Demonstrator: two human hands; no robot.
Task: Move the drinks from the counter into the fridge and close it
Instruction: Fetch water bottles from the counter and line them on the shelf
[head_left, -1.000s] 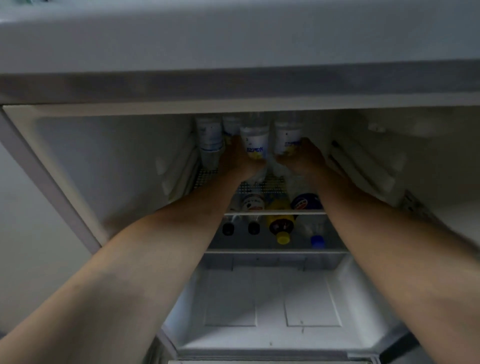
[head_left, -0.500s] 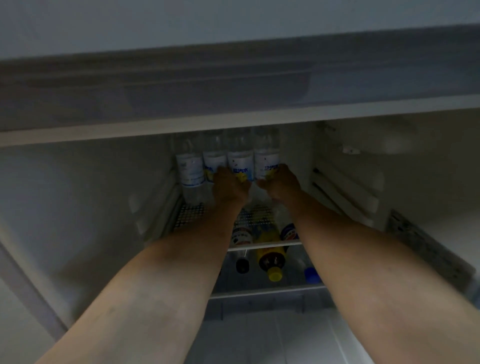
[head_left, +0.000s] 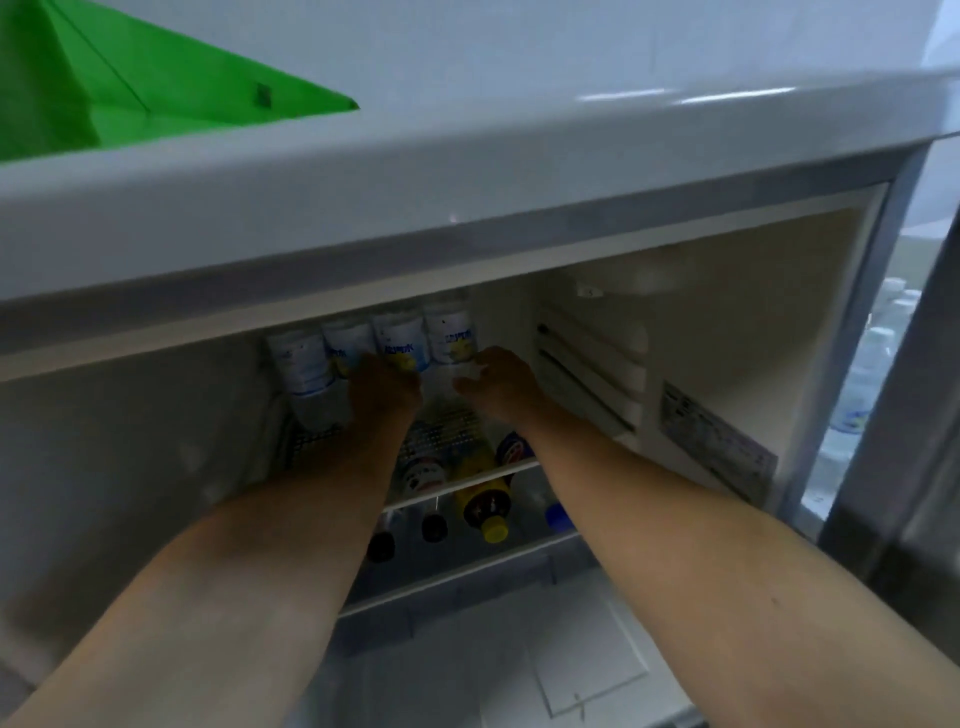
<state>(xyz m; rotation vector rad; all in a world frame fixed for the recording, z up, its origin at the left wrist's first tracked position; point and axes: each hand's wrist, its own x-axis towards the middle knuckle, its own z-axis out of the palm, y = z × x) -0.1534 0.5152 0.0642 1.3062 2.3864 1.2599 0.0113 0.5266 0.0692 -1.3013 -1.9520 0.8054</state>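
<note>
The fridge (head_left: 727, 322) stands open and both my arms reach into it. Several clear water bottles with white and blue labels stand in a row at the back of the upper wire shelf (head_left: 447, 421). My left hand (head_left: 384, 389) is curled around the lower part of one middle water bottle (head_left: 400, 340). My right hand (head_left: 496, 384) lies just right of the rightmost water bottle (head_left: 449, 335), thumb spread toward it, fingers loose. The bottles' lower halves are partly hidden by my hands.
On the shelf below lie several bottles, caps toward me: a yellow-capped one (head_left: 493, 527), two black-capped (head_left: 434, 525), a blue cap (head_left: 558, 514). A green sheet (head_left: 104, 78) lies on the fridge top. The open door (head_left: 872, 364) at right holds more water bottles.
The view has tilted up and right, so the fridge top and the door now show. Both hands stay at the bottle row; my right hand's grip has loosened.
</note>
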